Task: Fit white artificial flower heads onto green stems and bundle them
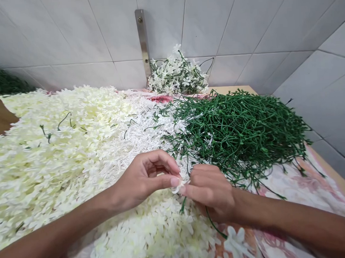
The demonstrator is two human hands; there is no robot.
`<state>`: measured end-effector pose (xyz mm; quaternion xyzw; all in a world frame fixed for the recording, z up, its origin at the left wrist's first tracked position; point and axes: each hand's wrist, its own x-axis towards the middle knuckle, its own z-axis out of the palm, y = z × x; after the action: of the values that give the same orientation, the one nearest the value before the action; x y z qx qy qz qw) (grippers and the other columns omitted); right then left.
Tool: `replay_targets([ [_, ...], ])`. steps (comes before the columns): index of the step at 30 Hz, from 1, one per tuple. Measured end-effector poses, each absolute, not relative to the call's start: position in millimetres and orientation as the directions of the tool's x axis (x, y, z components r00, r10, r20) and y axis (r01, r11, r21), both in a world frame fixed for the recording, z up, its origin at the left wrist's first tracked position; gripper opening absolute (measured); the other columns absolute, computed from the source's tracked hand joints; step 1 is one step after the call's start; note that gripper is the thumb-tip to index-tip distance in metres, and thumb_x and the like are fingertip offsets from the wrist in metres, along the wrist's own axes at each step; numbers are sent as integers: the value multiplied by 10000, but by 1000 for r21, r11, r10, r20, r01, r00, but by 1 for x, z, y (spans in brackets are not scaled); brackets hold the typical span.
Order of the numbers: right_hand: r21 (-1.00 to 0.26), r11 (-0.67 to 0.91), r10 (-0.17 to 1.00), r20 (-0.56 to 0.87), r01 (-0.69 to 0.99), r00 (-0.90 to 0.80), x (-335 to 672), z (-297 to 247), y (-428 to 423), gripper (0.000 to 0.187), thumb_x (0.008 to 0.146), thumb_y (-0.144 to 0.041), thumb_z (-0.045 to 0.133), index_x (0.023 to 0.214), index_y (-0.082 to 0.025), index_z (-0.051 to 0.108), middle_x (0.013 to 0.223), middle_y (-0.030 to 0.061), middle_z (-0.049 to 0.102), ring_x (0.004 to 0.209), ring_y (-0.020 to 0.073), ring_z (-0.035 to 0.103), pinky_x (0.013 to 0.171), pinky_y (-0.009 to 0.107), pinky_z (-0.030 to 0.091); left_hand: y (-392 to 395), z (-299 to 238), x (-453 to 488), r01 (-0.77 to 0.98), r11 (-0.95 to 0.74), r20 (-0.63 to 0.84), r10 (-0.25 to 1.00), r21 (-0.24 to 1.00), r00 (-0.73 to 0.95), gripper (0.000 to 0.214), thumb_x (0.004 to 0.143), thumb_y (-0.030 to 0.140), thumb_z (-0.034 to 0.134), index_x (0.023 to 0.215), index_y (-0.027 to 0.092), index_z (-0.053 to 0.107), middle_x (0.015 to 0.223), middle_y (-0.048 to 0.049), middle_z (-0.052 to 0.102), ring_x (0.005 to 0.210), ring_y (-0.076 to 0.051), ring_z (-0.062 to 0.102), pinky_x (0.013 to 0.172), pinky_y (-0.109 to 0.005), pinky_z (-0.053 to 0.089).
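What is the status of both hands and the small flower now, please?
Left hand and right hand: both holding one small white flower. Green stems piled just beyond right hand. Nothing seen blocking either hand.

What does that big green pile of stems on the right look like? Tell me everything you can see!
The big, dark-green heap of thin, plastic-looking stems is loose and tangled. Its stems curve every way, and many have little knobs or forks at their tips. It lies just beyond the right hand, over a pink-and-white patterned cloth. On its left side it mixes with thin, white, stick-like pieces. A few stems straggle out at the front.
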<state>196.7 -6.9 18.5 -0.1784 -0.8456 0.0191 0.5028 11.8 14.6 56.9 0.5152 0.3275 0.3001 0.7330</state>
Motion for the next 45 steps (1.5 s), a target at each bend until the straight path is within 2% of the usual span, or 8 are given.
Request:
replay_targets([
  [6,-552,767,638,711,327,-296,193,20,-18,192,921,-155,417,1101,-221,400,559,-66,461,442,93,416,481,212,352,18,53,10,-85,103,-49,873,991,485,160,721,140,740,775,165,591,714,44,617,659,-38,580,617,-120,470],
  [11,-753,549,832,451,363,-322,189,19,-25,241,938,-204,390,1179,-206,378,521,-99,366,428,76,381,473,195,311,15,51,7,159,-323,206,840,933,501,84,800,147,661,830,206,610,767,29,625,731,-74,575,682,-191,458],
  [18,-758,431,896,294,490,-334,188,21,-23,142,934,-253,398,973,-196,522,478,-81,372,415,85,353,466,216,264,14,51,4,166,-496,360,787,853,501,100,827,115,613,838,212,594,769,16,622,717,-96,569,657,-234,449],
  [27,-852,300,908,117,430,-402,195,26,-23,108,956,-277,376,913,-214,453,534,-84,326,446,69,318,453,198,245,16,52,3,229,-516,348,784,825,513,79,873,125,539,893,201,549,818,-13,593,768,-114,568,683,-251,469],
  [29,-911,196,927,52,364,-371,194,30,-23,147,963,-301,363,880,-209,443,538,-84,342,449,65,317,440,187,254,16,55,3,263,-618,447,747,741,492,98,857,102,555,914,181,553,822,-27,603,773,-119,573,694,-257,475],
  [32,-971,97,950,24,219,-312,191,33,-21,205,957,-338,381,813,-201,430,520,-89,329,437,63,297,420,185,245,16,54,4,308,-841,649,539,444,537,177,779,93,657,927,137,570,818,-61,617,773,-147,575,691,-282,481],
  [35,-996,10,957,-16,87,-288,188,32,-20,264,943,-383,415,755,-197,418,505,-90,323,426,61,284,408,187,227,14,47,6,344,-912,685,398,223,611,269,758,121,689,1001,106,576,872,-103,633,806,-182,584,702,-315,503],
  [45,-986,-168,962,-164,1,-220,181,36,-19,478,930,-458,407,541,-181,404,373,-62,369,348,56,295,383,196,236,16,36,7,404,-915,613,330,19,718,300,803,95,615,1096,64,558,901,-136,641,865,-216,597,751,-337,523],
])
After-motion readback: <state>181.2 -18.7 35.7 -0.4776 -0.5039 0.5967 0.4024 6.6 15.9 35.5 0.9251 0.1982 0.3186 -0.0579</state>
